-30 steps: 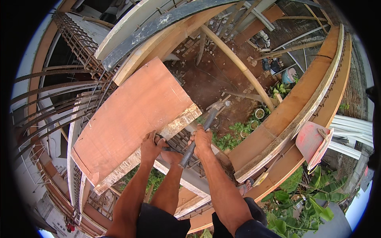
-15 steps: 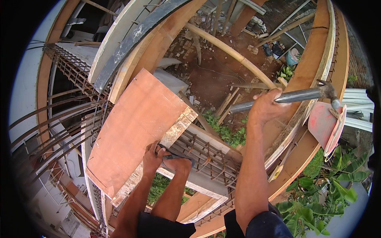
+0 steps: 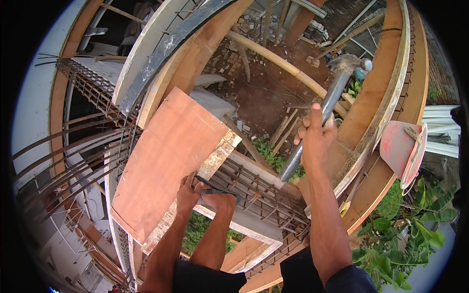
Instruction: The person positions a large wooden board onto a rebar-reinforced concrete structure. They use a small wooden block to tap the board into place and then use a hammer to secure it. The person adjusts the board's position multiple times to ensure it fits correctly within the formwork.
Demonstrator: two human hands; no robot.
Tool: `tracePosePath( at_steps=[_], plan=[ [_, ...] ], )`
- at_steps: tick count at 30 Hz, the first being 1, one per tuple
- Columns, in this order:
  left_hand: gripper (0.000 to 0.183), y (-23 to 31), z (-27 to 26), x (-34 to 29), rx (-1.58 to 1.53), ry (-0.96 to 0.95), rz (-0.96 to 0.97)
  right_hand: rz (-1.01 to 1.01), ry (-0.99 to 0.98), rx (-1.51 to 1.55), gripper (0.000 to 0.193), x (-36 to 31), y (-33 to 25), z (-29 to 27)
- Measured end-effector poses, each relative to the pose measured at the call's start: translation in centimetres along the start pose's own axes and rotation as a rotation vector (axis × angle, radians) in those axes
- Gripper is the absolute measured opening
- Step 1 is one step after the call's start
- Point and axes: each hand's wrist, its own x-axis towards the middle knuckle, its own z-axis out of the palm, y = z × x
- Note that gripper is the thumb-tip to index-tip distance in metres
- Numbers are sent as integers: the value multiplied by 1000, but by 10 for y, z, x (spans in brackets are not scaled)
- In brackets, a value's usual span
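The plywood panel point(image 3: 168, 161), at the left end of the rebar-filled formwork point(image 3: 251, 219), is apparently steadied by the left hand point(image 3: 189, 192); whether pinched cannot be told. The claw hammer point(image 3: 335, 92) is clasped by the right hand point(image 3: 318, 139); careful aim seems called for.

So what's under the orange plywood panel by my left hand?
A pale wooden strip lines the right edge of the plywood panel, beside your left hand, with a rebar cage beyond. Whether the cage continues underneath is hidden by the panel.
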Motion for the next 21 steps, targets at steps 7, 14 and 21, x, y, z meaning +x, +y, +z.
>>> tracePosePath(
  at_steps=[7,14,21],
  plan=[
    [53,0,4,-4,-19,57,52,728,176,57,12,-76,114,92],
    [50,-3,-2,-5,75,-25,26,1120,-221,38,13,-99,237,52],
    [50,4,-4,4,62,9,56,1181,-775,-293,28,2,134,-12]
  ],
)
